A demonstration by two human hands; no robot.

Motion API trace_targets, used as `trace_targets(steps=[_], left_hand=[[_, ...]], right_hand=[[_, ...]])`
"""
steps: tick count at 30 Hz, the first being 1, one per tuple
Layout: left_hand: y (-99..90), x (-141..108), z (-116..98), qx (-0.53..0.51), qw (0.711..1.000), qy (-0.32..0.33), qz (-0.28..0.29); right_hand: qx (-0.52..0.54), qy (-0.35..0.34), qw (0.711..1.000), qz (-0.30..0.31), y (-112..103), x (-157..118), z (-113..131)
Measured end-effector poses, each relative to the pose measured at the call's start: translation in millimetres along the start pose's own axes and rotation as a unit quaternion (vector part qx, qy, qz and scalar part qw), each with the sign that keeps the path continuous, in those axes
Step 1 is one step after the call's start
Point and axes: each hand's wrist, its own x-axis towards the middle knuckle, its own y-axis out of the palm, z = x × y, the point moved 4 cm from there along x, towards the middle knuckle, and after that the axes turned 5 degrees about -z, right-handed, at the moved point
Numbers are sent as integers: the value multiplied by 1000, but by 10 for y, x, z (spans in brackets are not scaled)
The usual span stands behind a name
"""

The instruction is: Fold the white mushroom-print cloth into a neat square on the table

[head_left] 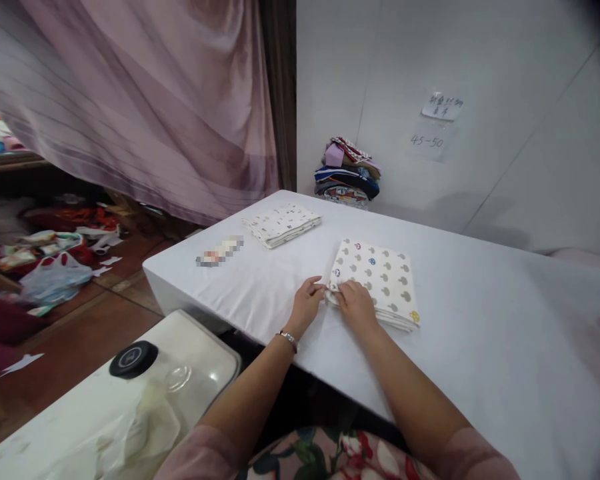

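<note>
Taking the worktop (pixel 460 347) as the landmark, the folded cloth with mushroom prints (pixel 380 277) lies flat on it, toward the side nearest the person. Both hands are at that cloth's near left corner: the right hand (pixel 356 303) bends its fingers over the corner, and the left hand (pixel 307 303), fingers narrowly bent, reaches the same edge from the left; whether its fingertips grip the fabric, I cannot tell. Farther back on the worktop, to the left, rests a second folded cloth with small dark prints (pixel 283 225), and a blurred item (pixel 220 251) sits near it. Beyond the worktop's far edge, a pile of folded fabrics (pixel 347 175) stands by the wall.
</note>
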Motion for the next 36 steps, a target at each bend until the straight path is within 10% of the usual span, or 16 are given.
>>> trace_targets(steps=[10, 17, 21, 36], left_hand=[[40, -125, -201, 408, 912, 39, 9], [128, -27, -153, 134, 987, -91, -21], [163, -53, -73, -29, 983, -180, -34], [136, -55, -83, -98, 980, -175, -13]], right_hand=[[26, -9, 999, -46, -31, -15, -45], [39, -24, 997, -64, -76, -29, -26], [28, -35, 999, -30, -31, -31, -12], [27, -46, 999, 4, -28, -29, 29]])
